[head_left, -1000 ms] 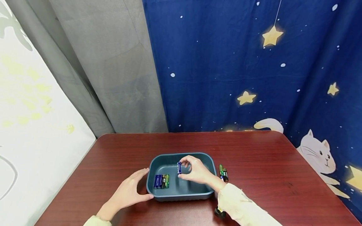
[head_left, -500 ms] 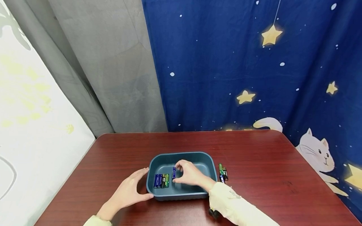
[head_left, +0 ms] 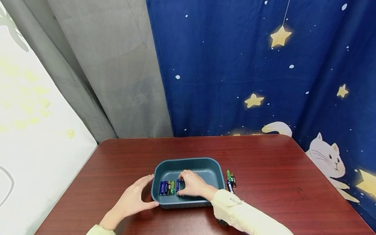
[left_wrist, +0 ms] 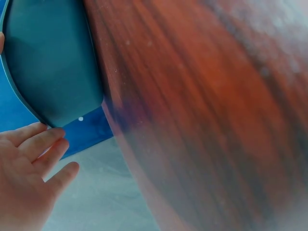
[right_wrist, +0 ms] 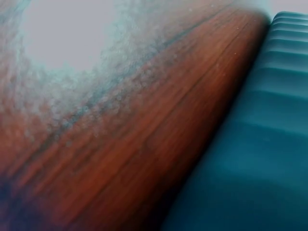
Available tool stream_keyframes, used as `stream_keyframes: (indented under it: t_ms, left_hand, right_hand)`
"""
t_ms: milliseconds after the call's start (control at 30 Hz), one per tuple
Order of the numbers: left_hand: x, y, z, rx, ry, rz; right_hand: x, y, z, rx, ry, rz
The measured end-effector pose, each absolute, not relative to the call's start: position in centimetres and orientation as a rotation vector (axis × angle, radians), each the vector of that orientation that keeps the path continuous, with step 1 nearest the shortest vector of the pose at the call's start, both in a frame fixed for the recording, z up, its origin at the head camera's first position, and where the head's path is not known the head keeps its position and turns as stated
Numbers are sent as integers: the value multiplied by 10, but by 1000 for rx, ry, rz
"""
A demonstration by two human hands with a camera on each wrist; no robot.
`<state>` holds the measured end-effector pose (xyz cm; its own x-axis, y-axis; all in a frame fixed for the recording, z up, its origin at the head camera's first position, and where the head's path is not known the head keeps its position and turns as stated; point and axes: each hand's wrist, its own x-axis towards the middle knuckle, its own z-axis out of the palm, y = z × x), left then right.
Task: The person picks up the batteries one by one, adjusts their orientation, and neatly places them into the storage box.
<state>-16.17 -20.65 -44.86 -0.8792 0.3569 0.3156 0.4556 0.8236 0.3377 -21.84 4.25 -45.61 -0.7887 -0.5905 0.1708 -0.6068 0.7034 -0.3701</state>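
In the head view a blue-green plastic bin (head_left: pixel 202 199) sits on the table. My right hand (head_left: pixel 194 186) reaches into it and pinches a blue battery (head_left: pixel 178 185) between thumb and fingers, upright in view and low over the bin's floor. Just left of that battery, a row of several batteries (head_left: pixel 166 188) lies side by side: blue ones, a dark one and a green one. My left hand (head_left: pixel 133 199) spreads its thumb and fingers along the bin's left side. In the left wrist view its fingertips (left_wrist: pixel 57 132) touch the bin's rim.
On the reddish wooden table (head_left: pixel 126 153), right of the bin, lie more batteries (head_left: pixel 230 180), green, dark and blue-white. A small dark object (head_left: pixel 221 222) shows partly under the right sleeve. A blue curtain (head_left: pixel 217 65) hangs behind the table.
My right hand has moved left and down into the bin with the blue battery, bringing it close beside the row. The left hand has stayed at the bin's left side.
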Motion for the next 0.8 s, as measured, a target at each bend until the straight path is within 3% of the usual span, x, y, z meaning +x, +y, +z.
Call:
stream_keyframes:
  t_ms: [800]
  left_hand:
    - [-161, -206, -448, -598, -2776, -638]
  right_hand:
    - [-218, 45, -457, 1036, -2839, 728]
